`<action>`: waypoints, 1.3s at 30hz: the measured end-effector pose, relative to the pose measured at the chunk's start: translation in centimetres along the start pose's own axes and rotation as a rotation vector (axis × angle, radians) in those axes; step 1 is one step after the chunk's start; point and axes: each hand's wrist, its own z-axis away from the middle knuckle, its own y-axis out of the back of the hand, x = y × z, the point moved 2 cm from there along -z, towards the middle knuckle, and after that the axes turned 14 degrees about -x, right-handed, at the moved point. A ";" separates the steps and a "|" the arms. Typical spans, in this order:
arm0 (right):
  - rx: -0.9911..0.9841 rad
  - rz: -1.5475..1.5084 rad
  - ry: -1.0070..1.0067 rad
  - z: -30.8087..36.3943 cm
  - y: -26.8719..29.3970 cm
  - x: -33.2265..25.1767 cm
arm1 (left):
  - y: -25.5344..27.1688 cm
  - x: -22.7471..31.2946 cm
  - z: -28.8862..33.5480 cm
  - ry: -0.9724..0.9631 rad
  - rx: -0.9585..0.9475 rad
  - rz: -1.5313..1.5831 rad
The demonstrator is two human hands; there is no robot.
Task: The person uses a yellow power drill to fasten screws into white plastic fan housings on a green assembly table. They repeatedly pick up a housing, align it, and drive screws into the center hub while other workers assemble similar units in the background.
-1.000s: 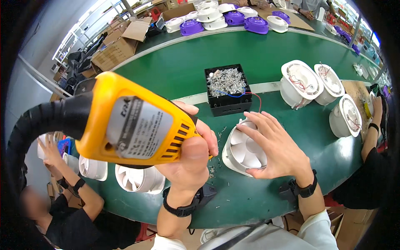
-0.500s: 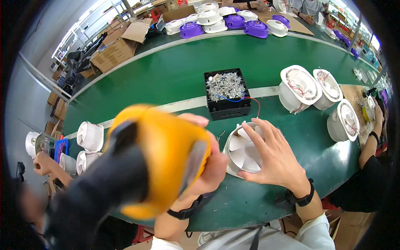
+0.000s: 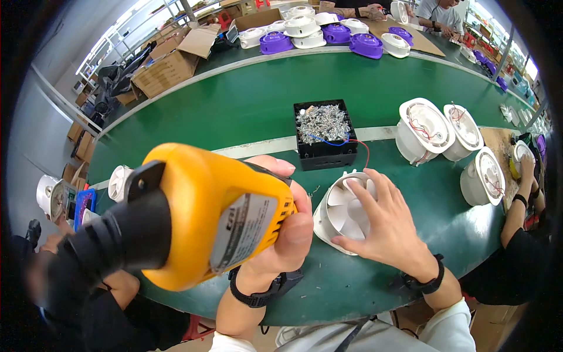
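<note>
My left hand [image 3: 290,234] is wrapped round a yellow corded electric drill [image 3: 193,217], whose black cord end points back toward the lower left. The drill's working end is hidden behind its body and my hand. With fingers and thumb spread across the round rim, my right hand [image 3: 390,226] grips a white fan housing [image 3: 329,232] on the green table. White fan blades [image 3: 346,211] show inside it. A red wire runs from near the housing's top to a black box [image 3: 325,154] of loose screws [image 3: 322,124], where a blue wire also lies.
Several white housings with wires [image 3: 423,126] stand at the right, near a co-worker's arm [image 3: 519,214]. More white housings [image 3: 119,183] and a blue tray [image 3: 85,206] are at the left beside another person. Purple and white covers [image 3: 366,45] line the far bench, by a cardboard box [image 3: 164,73].
The drill, blurred before, is now sharp and sits slightly lower at its cord end. My right hand stays on the fan housing. The left co-worker's raised hand has come down.
</note>
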 end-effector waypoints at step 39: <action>0.054 0.120 0.049 0.0 -1.3 -0.3 | -1.4 -0.4 0.7 0.102 0.002 0.238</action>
